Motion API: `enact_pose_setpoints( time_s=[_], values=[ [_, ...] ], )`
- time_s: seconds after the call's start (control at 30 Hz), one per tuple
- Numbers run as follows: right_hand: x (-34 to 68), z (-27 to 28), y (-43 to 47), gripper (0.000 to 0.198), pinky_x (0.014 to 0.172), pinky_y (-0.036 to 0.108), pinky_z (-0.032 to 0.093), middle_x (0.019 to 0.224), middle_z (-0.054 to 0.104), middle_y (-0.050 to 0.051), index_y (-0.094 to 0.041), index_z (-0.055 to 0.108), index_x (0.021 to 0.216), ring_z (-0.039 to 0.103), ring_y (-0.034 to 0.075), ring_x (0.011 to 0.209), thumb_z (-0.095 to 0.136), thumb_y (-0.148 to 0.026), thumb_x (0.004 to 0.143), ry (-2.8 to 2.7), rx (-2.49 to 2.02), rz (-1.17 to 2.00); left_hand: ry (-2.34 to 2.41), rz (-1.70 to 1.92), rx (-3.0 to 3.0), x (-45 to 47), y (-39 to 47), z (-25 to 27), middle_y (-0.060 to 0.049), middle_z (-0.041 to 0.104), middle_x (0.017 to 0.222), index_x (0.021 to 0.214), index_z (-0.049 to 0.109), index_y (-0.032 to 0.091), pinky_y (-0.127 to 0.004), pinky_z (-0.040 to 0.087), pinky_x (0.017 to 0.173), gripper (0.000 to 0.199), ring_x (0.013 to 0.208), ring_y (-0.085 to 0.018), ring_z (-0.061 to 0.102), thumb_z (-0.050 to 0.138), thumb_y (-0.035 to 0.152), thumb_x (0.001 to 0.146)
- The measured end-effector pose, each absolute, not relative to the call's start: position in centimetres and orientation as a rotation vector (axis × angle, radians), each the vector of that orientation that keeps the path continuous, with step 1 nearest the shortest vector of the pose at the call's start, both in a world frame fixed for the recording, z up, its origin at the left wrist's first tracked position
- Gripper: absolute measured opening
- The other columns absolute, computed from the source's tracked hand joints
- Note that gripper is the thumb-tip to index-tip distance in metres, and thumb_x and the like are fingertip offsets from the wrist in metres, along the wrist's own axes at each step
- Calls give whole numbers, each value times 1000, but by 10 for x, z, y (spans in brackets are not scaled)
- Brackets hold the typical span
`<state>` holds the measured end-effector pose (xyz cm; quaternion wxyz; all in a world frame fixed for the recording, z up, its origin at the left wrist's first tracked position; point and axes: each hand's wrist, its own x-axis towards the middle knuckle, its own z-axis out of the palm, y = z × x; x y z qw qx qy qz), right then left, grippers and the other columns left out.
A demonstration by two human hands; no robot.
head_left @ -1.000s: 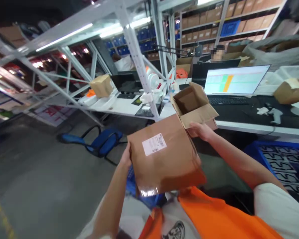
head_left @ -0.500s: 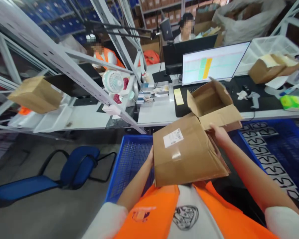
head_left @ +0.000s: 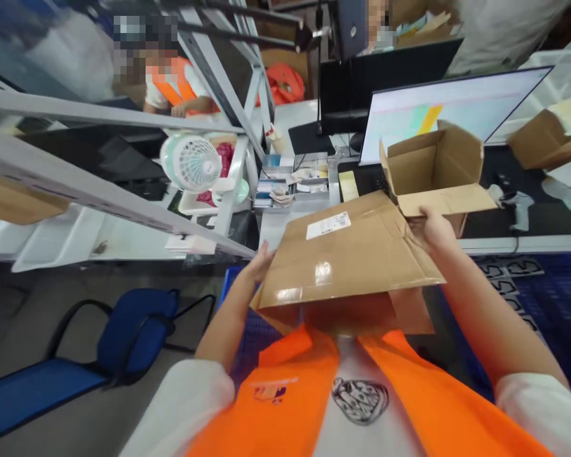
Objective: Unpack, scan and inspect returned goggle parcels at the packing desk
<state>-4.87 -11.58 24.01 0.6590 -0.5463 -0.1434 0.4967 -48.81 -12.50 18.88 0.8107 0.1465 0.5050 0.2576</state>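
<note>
Between my hands is a large brown cardboard box (head_left: 347, 254), tilted, with a white label and shiny tape on its upper face. Its side facing my body shows a dark hollow under the edge. My left hand (head_left: 261, 261) grips the box's left edge, thumb on top and the other fingers hidden. At the right side, my right hand (head_left: 432, 233) is closed on the box, its fingertips against the flap of a smaller cardboard box (head_left: 433, 162). That smaller box stands with its flaps open beyond my right hand, in front of the monitor.
A lit monitor (head_left: 447, 108), a handheld scanner (head_left: 521, 211) and a small fan (head_left: 191, 162) are on the workbench. Blue crates (head_left: 547, 304) stand below its edge. A metal frame post (head_left: 124, 197) crosses at left, near a blue chair (head_left: 128, 330). A co-worker (head_left: 176, 82) sits beyond.
The large box has tipped, so its lower edge has lifted and its hollow side shows. My left hand has moved up and left along its edge. The view has shifted closer to the bench.
</note>
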Motion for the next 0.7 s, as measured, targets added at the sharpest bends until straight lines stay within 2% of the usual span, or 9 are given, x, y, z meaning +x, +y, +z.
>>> enact_pose_setpoints(
  time_s=[0.07, 0.2, 0.33, 0.4, 0.43, 0.5, 0.53, 0.6, 0.7],
  values=[
    [-46, 241, -99, 25, 84, 42, 61, 77, 68, 9, -18, 65, 88, 69, 24, 85, 43, -29, 93, -169, -1268, 1203, 1132, 690, 408, -494, -120, 186, -15, 74, 118, 122, 68, 14, -51, 54, 102, 74, 121, -36, 66, 31, 73, 97],
    [-39, 237, -84, 37, 81, 40, 62, 81, 68, 11, -13, 63, 100, 69, 22, 84, 30, -28, 99, 93, -1273, 1311, 1229, 917, 542, -484, -149, 179, -11, 73, 121, 118, 66, 18, -49, 53, 105, 56, 129, -33, 61, 44, 65, 98],
    [-27, 228, -82, 40, 88, 37, 60, 99, 70, 14, -12, 62, 104, 69, 21, 98, 31, -38, 102, 58, -1175, 1390, 1361, 932, 559, -466, -198, 188, -10, 71, 126, 122, 65, 23, -51, 52, 107, 55, 138, -37, 52, 50, 68, 93],
    [-22, 227, -81, 37, 92, 36, 58, 107, 71, 12, -15, 62, 102, 68, 20, 105, 35, -39, 102, 10, -1134, 1397, 1393, 936, 612, -457, -218, 201, -9, 65, 138, 132, 61, 28, -53, 50, 109, 65, 143, -40, 46, 63, 72, 83],
    [-20, 226, -80, 35, 94, 35, 58, 109, 71, 11, -16, 62, 100, 68, 19, 108, 36, -39, 102, -6, -1138, 1392, 1384, 956, 658, -451, -226, 208, -7, 58, 147, 139, 57, 31, -54, 48, 112, 76, 145, -41, 41, 71, 72, 76],
    [-18, 227, -79, 34, 97, 35, 56, 110, 72, 10, -17, 63, 98, 66, 19, 112, 36, -38, 101, -16, -1165, 1395, 1380, 1018, 768, -436, -238, 216, -3, 42, 161, 151, 43, 35, -54, 37, 122, 102, 151, -41, 31, 84, 65, 63],
    [-18, 227, -79, 34, 98, 36, 56, 109, 72, 10, -17, 63, 97, 66, 18, 113, 36, -37, 101, -15, -1172, 1406, 1419, 1039, 826, -427, -241, 217, -2, 36, 164, 154, 38, 36, -52, 30, 126, 108, 154, -40, 25, 87, 60, 62],
    [-16, 227, -81, 32, 99, 38, 55, 107, 72, 10, -18, 62, 95, 65, 18, 115, 36, -35, 100, -18, -1168, 1436, 1592, 1049, 894, -407, -243, 211, -1, 34, 165, 154, 40, 34, -48, 18, 130, 98, 157, -35, 19, 86, 51, 69],
    [-3, 225, -91, 27, 100, 45, 53, 106, 72, 11, -19, 59, 92, 66, 20, 113, 37, -33, 98, -75, -1177, 1473, 1916, 1130, 850, -386, -240, 196, -7, 46, 158, 142, 56, 26, -43, 16, 130, 70, 154, -31, 28, 79, 46, 79]
  ],
)
